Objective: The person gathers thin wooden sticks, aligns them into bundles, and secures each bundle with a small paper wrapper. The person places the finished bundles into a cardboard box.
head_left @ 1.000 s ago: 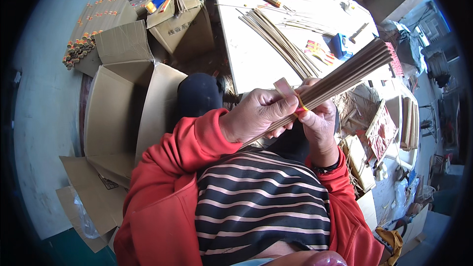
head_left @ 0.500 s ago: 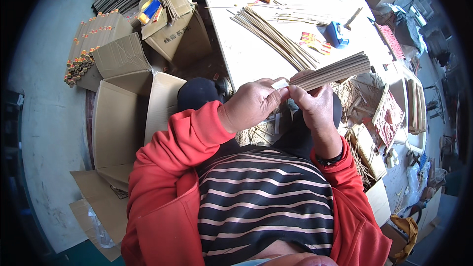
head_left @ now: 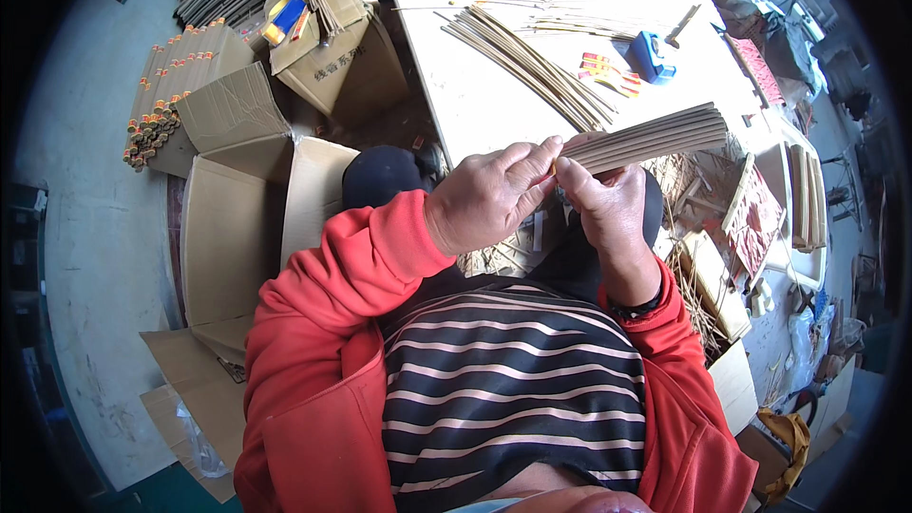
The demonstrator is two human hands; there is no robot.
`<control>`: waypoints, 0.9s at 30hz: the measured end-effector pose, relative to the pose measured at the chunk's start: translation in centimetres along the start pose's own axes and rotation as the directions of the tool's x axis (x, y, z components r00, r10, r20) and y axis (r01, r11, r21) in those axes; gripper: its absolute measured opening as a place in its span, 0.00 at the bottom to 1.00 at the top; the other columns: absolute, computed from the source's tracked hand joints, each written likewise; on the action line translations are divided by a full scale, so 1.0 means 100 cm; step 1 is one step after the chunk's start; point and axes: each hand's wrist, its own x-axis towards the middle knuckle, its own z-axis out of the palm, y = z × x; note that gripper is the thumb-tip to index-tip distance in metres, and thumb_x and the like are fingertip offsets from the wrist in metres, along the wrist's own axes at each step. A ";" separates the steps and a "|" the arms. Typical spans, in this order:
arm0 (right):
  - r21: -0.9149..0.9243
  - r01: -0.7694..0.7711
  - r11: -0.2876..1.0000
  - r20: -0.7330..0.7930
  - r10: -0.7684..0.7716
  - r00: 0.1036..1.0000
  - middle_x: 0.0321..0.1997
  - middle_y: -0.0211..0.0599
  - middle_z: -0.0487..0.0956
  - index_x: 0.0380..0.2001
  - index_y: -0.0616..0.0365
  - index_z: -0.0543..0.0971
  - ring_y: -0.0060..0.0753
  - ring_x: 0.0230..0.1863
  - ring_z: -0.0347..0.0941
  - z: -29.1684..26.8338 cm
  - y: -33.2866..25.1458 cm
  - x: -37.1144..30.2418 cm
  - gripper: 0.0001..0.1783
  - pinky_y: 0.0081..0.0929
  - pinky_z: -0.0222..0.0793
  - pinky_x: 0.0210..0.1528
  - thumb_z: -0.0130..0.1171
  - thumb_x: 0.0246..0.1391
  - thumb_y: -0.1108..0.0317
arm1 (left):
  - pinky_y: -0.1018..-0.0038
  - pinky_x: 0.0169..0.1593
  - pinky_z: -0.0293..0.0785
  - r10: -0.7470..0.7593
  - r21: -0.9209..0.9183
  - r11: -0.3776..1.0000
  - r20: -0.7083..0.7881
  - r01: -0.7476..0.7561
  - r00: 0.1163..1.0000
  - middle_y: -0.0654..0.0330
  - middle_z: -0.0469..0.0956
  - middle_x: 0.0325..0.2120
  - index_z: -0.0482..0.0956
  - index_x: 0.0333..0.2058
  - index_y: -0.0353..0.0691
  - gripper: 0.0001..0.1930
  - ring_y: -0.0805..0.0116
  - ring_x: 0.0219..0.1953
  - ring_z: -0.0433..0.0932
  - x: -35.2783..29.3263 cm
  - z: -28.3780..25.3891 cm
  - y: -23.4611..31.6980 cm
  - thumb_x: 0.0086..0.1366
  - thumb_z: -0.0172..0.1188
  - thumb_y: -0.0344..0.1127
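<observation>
A bundle of brown incense sticks (head_left: 660, 140) lies tilted above the near edge of the white table (head_left: 456, 109), its free end pointing right. My right hand (head_left: 613, 204) grips it from below, with the thumb on the near side. At the bundle's left end my left hand (head_left: 489, 190) is closed, fingers and thumb pressed round the tip. Whatever wraps that tip is mostly covered by the fingers. Beyond my hands, loose sticks (head_left: 527, 66) fan out on the table beside red and yellow paper labels (head_left: 608, 74).
A blue plastic object (head_left: 652, 57) stands past the labels. To my left is an open cardboard box (head_left: 228, 237), with a closed carton (head_left: 351, 66) and stacked labelled bundles (head_left: 180, 85) behind it. More bundles (head_left: 806, 199) stand in a white container at right.
The small white piece between my fingers no longer shows. My left fingers have moved up and over the bundle's end; the right hand keeps its grip.
</observation>
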 end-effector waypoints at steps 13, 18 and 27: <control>0.057 -0.042 0.997 0.065 0.039 0.997 0.25 0.28 0.76 0.30 0.65 0.76 0.14 0.25 0.66 -0.001 0.000 -0.003 0.07 0.13 0.61 0.26 0.60 0.47 0.73 | 0.70 0.32 0.75 0.089 0.056 0.994 -0.002 -0.089 0.996 0.48 0.72 0.33 0.62 0.51 0.27 0.27 0.56 0.30 0.76 -0.009 -0.002 -0.007 0.52 0.59 0.28; 0.009 -0.049 0.999 0.124 0.048 0.991 0.23 0.27 0.75 0.28 0.64 0.77 0.13 0.23 0.65 -0.003 -0.003 -0.001 0.08 0.13 0.60 0.25 0.60 0.48 0.70 | 0.71 0.31 0.75 0.096 0.091 0.991 -0.017 -0.094 0.995 0.48 0.71 0.33 0.60 0.53 0.27 0.30 0.56 0.29 0.75 -0.011 0.001 -0.006 0.51 0.59 0.27; -0.118 -0.061 0.991 0.081 0.070 0.994 0.14 0.25 0.70 0.23 0.62 0.77 0.12 0.13 0.60 -0.001 -0.003 0.002 0.10 0.12 0.53 0.14 0.60 0.49 0.65 | 0.73 0.35 0.76 0.060 0.149 0.987 -0.007 -0.058 0.998 0.47 0.71 0.39 0.55 0.57 0.31 0.37 0.56 0.35 0.76 -0.018 0.006 -0.008 0.46 0.59 0.19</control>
